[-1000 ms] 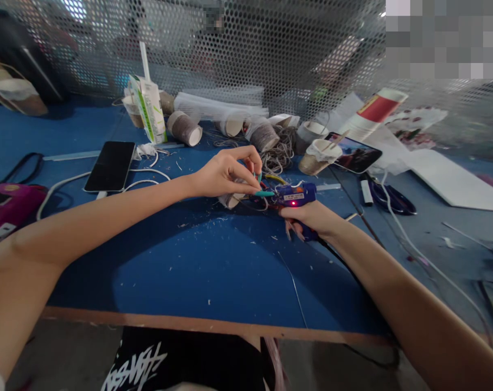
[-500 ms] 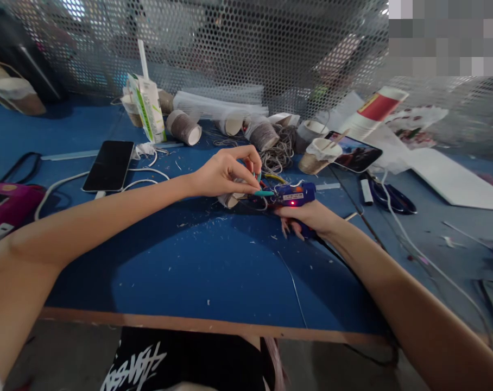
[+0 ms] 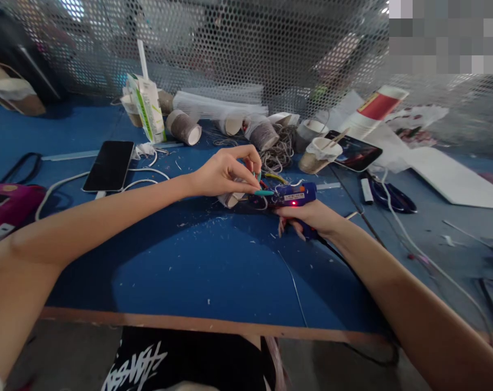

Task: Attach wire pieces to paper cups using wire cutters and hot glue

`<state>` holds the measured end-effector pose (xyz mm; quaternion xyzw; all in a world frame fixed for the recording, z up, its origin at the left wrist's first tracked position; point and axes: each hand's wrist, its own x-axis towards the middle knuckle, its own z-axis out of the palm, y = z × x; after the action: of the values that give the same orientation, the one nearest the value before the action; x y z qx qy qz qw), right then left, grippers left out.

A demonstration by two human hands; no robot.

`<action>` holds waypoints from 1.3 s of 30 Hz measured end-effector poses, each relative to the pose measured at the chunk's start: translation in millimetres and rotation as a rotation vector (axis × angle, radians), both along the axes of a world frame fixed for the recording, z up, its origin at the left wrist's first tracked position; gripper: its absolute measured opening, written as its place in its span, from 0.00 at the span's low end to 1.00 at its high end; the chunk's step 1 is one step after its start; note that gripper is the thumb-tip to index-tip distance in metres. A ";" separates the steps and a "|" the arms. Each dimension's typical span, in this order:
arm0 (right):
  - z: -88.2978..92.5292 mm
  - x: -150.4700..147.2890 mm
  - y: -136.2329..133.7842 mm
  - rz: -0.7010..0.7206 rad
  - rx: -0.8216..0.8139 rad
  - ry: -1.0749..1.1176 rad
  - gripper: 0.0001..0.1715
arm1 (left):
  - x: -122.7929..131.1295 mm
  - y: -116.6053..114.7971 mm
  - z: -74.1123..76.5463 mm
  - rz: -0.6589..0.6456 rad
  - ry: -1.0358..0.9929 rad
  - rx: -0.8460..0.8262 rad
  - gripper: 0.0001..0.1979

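Observation:
My right hand (image 3: pixel 311 216) is wrapped around a blue glue gun (image 3: pixel 299 194) with a lit red light on its side. A black cable runs back from its handle. My left hand (image 3: pixel 230 174), with long teal fingernails, is closed in a pinch close to the gun's front end. What lies between those fingertips is too small to make out. Under the left fingers a small paper cup (image 3: pixel 231 200) lies on its side, partly covered by the hand. The gun's nozzle is largely hidden behind the fingers and stray strands.
Behind my hands lie several small cord-wrapped cups (image 3: pixel 184 127) and a heap of grey cord (image 3: pixel 282 149). A drink carton (image 3: pixel 146 108) and a dark phone (image 3: pixel 109 165) are on the left. Scissors (image 3: pixel 393 195) and another phone (image 3: pixel 358 151) lie right. Metal mesh (image 3: pixel 230 49) rises behind.
The glue gun and my right hand have shifted very slightly to the right. My left hand keeps its pinch in the same place. The right phone's screen picture has turned darker.

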<state>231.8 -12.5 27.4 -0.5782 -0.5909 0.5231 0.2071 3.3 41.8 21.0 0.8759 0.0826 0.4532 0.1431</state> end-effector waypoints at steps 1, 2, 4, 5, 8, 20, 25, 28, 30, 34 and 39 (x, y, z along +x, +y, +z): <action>-0.1 -0.3 -0.4 -0.001 0.004 -0.002 0.12 | 0.0 0.1 0.1 0.001 0.002 -0.001 0.12; -0.2 -0.6 -0.8 0.003 0.006 -0.004 0.13 | -0.1 0.2 0.0 0.000 -0.002 0.003 0.11; -0.2 -1.0 -1.1 0.012 0.011 -0.008 0.13 | -0.1 0.6 -0.1 -0.008 -0.015 0.018 0.11; -0.1 -1.1 -1.1 0.016 0.012 -0.011 0.13 | 0.0 0.8 -0.2 -0.009 -0.019 0.023 0.10; 0.4 -1.2 -0.9 0.015 0.013 -0.023 0.13 | 0.0 1.0 -0.5 0.001 -0.011 0.020 0.10; -0.1 -0.1 -1.3 -0.011 0.017 -0.055 0.14 | 0.8 -1.0 0.2 -0.011 -0.031 -0.013 0.12; -0.9 -0.5 -0.5 -0.006 0.012 -0.014 0.15 | 0.1 -1.8 1.2 0.006 -0.012 -0.035 0.11; -1.7 -0.7 0.2 0.005 0.035 0.053 0.14 | -0.2 -1.5 1.4 0.009 -0.003 -0.034 0.11; -2.2 -1.0 0.3 0.002 0.052 0.098 0.12 | -0.2 -0.9 1.2 -0.001 -0.012 -0.022 0.11; -1.9 -2.8 -0.8 -0.004 0.081 0.156 0.10 | 0.1 0.0 0.5 -0.023 -0.036 0.006 0.08; -1.0 -6.0 -2.9 -0.023 0.096 0.172 0.10 | -0.1 0.4 -0.3 -0.024 -0.032 -0.004 0.08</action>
<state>225.8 -15.4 26.4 -0.5274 -0.5887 0.5395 0.2904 3.2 42.2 20.7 0.8691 0.0709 0.4654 0.1517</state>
